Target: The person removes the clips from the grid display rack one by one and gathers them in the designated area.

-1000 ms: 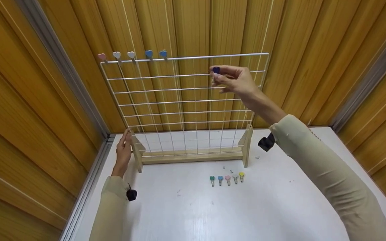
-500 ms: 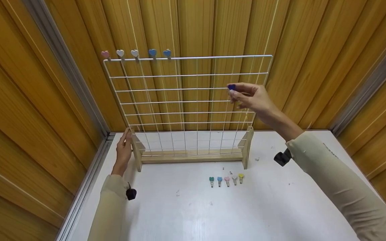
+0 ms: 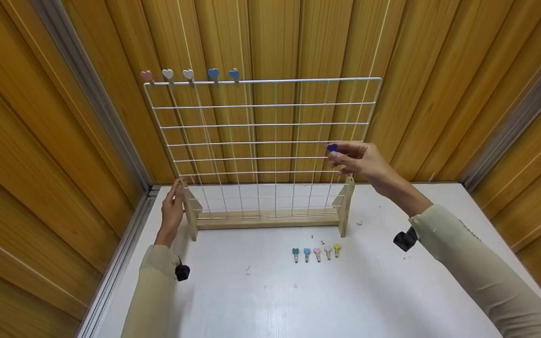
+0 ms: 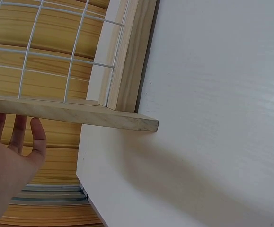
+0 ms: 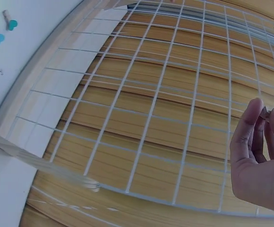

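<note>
In the head view my right hand (image 3: 369, 164) pinches a small dark blue heart-topped clothespin (image 3: 332, 147) between thumb and fingertips, in front of the right part of a white wire grid (image 3: 308, 80). My fingers mostly hide the clip in the right wrist view. The grid stands upright in a wooden base (image 3: 270, 221). My left hand (image 3: 172, 213) is at the base's left upright, its extended fingertips touching the outer face of the wood (image 4: 75, 110). Along the grid's top wire, at the left, sit several heart clothespins: pink (image 3: 146, 75), white (image 3: 167, 74) and light blue (image 3: 212, 73).
On the white table (image 3: 233, 291), in front of the base, several heart clothespins lie in a row, from a green one (image 3: 296, 254) to a yellow one (image 3: 336, 249). Wood-patterned panels (image 3: 270, 28) rise behind and at both sides.
My right hand has moved down and to the right across the grid, carrying the dark blue clothespin away from the upper wires. The left hand has stayed at the upright.
</note>
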`<action>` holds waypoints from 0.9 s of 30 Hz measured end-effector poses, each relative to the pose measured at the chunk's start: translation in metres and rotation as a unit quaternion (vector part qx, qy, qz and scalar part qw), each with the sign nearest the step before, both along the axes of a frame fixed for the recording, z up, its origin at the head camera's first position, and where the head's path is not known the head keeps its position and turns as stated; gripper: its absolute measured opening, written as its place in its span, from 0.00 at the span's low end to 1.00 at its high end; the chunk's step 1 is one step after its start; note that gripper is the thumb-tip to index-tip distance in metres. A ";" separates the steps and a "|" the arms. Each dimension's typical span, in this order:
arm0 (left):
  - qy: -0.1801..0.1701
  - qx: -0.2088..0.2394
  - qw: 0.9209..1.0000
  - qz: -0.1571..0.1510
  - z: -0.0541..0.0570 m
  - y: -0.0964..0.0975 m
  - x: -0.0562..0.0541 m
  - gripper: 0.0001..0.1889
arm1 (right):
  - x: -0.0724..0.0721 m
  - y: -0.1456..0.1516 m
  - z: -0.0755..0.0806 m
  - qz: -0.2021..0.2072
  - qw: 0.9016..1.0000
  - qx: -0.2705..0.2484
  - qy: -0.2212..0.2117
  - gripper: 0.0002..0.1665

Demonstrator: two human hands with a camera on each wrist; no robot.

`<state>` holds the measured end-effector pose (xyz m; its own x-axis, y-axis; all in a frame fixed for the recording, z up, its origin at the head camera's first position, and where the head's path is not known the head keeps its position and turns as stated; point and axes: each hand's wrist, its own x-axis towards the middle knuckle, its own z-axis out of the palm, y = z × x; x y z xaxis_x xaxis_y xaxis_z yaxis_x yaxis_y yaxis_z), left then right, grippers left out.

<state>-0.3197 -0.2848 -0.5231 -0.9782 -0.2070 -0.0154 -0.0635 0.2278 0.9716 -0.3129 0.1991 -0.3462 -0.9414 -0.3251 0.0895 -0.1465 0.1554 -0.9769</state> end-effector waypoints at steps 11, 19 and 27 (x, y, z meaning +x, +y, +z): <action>-0.009 -0.006 1.000 0.000 -0.001 0.000 -0.001 0.33 | 0.000 0.031 -0.052 0.033 0.999 -0.002 -0.028 0.25; -0.007 -0.006 1.000 0.001 -0.001 -0.001 0.003 0.34 | 0.003 0.055 -0.099 0.034 0.998 0.019 -0.057 0.29; -0.004 -0.003 1.000 0.004 0.002 0.001 0.000 0.33 | 0.016 0.066 -0.148 0.041 0.994 0.011 -0.096 0.31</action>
<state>-0.3195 -0.2835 -0.5213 -0.9762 -0.2157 -0.0211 -0.0724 0.2328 0.9698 -0.2972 0.2653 -0.4942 -0.9108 -0.4011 -0.0978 0.0299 0.1721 -0.9846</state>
